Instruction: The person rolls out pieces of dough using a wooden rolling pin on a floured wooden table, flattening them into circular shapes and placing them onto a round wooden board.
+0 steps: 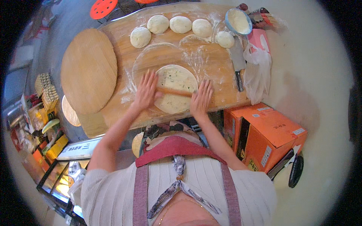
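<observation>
A round, flat sheet of dough (176, 76) with green flecks lies on the floured wooden board (220, 70). Across it lies a wooden rolling pin (175, 91). My left hand (147, 89) rests over the pin's left end, fingers stretched out forward. Over the right end is my right hand (201, 96), also with its fingers extended. The pin's ends are hidden beneath the hands. Beyond the sheet, several rounded dough balls (180, 25) sit in a curved row, with a smaller dough ball (224, 39) at the right.
A cleaver (238, 58) and a plastic bag (257, 73) lie along the right edge, below a blue bowl of flour (239, 21). At left is a large round wooden board (89, 70). Orange cardboard boxes (265, 132) stand at lower right; egg trays (46, 90) are stacked far left.
</observation>
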Available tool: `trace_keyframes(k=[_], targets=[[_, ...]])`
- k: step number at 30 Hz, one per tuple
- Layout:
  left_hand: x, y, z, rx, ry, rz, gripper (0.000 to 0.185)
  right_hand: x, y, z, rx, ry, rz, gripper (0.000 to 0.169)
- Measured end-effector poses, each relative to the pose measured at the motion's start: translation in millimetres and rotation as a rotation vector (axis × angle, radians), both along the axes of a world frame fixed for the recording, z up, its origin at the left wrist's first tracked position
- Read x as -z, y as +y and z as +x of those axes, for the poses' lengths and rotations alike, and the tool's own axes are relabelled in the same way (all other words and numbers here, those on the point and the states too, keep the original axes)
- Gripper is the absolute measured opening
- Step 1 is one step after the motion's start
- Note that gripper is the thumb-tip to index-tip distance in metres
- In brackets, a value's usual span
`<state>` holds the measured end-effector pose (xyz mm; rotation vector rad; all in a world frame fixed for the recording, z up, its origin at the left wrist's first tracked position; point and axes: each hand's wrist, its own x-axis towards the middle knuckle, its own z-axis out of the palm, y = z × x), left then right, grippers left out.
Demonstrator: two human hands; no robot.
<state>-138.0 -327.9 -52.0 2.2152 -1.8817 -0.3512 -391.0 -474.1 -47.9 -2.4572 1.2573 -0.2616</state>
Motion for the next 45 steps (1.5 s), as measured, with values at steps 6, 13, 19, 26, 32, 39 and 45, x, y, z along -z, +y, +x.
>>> trace_keyframes(k=[6, 13, 19, 26, 32, 39, 45], targets=[[-5.5, -180.4, 57.4, -0.15, -0.088, -0.351, 0.085, -1.0, -141.6, 68.5, 0.263, -0.18, -0.127, 0.07], [-5.0, 23.5, -19.3, 0.179, 0.094, 0.108, 0.088, -16.0, 29.5, -45.6, -0.036, 0.037, 0.11, 0.068], [2.1, -131.9, 23.6, -0.035, 0.0, -0.272, 0.083, 4.0, -95.4, 23.3, 0.241, -0.091, -0.127, 0.07], [-4.5, -33.5, -18.9, 0.011, 0.072, -0.115, 0.078, 9.4, -9.9, -37.9, -0.021, -0.037, -0.087, 0.067], [-7.4, 84.1, -76.8, -0.214, 0.284, -0.151, 0.038, -6.1, 29.4, -27.0, 0.141, -0.138, 0.072, 0.068], [-7.7, 101.9, -73.3, -0.467, 0.262, -0.255, 0.022, -3.3, -42.4, 8.3, 0.2, -0.139, 0.359, 0.028], [-25.4, 171.3, -56.5, -0.801, 0.182, -0.344, 0.021, -15.8, -30.8, 47.5, 0.227, -0.238, 0.334, 0.026]])
